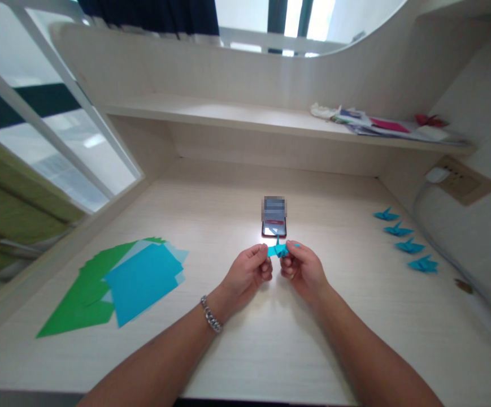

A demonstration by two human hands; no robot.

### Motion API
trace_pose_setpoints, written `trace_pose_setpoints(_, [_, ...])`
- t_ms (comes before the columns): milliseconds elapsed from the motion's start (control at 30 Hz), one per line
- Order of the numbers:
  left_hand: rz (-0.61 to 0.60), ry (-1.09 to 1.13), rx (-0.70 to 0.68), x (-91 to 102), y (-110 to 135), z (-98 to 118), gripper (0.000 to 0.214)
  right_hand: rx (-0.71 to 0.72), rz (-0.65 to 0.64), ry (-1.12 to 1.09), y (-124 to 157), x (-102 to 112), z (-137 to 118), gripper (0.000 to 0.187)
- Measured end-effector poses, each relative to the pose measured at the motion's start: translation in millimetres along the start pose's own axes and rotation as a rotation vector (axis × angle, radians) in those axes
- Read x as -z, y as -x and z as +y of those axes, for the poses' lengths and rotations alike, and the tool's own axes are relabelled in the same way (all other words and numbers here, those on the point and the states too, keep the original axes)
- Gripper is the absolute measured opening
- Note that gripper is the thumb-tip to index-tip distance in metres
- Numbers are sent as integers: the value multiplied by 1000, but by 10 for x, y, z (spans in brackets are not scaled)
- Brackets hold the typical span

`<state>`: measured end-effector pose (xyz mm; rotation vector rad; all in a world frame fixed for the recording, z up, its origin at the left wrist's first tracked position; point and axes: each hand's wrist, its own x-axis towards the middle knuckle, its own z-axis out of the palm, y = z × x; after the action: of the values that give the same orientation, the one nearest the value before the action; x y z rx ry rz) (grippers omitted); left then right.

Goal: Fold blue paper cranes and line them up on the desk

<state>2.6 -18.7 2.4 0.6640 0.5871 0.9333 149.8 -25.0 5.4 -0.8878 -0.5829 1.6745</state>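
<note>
Between my two hands is a small blue paper crane (279, 250), its wings drawn out to the sides and a thin point sticking up. My left hand (251, 265) pinches the left wing between thumb and fingers. On the other side, my right hand (304, 265) is closed on the right wing. Just beyond the crane a phone (274, 217) lies on the desk with its screen lit. Several finished blue paper cranes (409, 246) stand in a row at the right.
Fanned green paper sheets (79, 294) and blue paper sheets (146, 280) lie on the desk (211, 350) at the left. A shelf (245, 116) at the back holds papers (391, 127). A charger (438, 174) with a grey cable sits in the right wall socket (468, 183).
</note>
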Motion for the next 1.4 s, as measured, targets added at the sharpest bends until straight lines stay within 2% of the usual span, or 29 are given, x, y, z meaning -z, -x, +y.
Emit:
trace_pose_setpoints(100, [-29, 64, 5, 12, 12, 30, 33, -2, 7, -49, -17, 31, -17, 29])
trace_pose_setpoints(200, [-43, 93, -46, 20, 20, 83, 30, 35, 42, -86, -25, 56, -54, 27])
trace_pose_setpoints(367, [34, 55, -80, 28, 4, 113, 32, 68, 60, -26, -25, 67, -80, 29])
trace_pose_setpoints(533, [59, -7, -104, 34, -14, 69, 31, 55, 47, 76, -34, 60, -11, 30])
trace_pose_setpoints(667, [55, 9, -85, 28, -1, 87, 25, 46, 25, 52, -32, 63, -16, 29])
trace_pose_setpoints(833, [68, 31, -144, 34, 7, 129, 28, 59, 40, 35, -36, 80, -44, 31])
trace_pose_setpoints(1133, [128, -269, -125, 62, -33, 39, 27, 92, 68, 154, -96, 142, 0, 34])
trace_pose_setpoints(1200, [152, -269, -131, 72, -48, 31, 26, 152, 126, 176, -106, 166, -24, 37])
trace_pose_setpoints(1267, [187, -274, -145, 85, -63, 26, 26, 293, 217, 272, -103, 184, -42, 37])
trace_pose_setpoints(1333, [215, -291, -163, 95, -76, 18, 27, 484, 290, 447, -79, 180, -43, 32])
trace_pose_setpoints(1400, [227, -307, -177, 99, -83, 6, 28, 631, 301, 655, -38, 146, -25, 24])
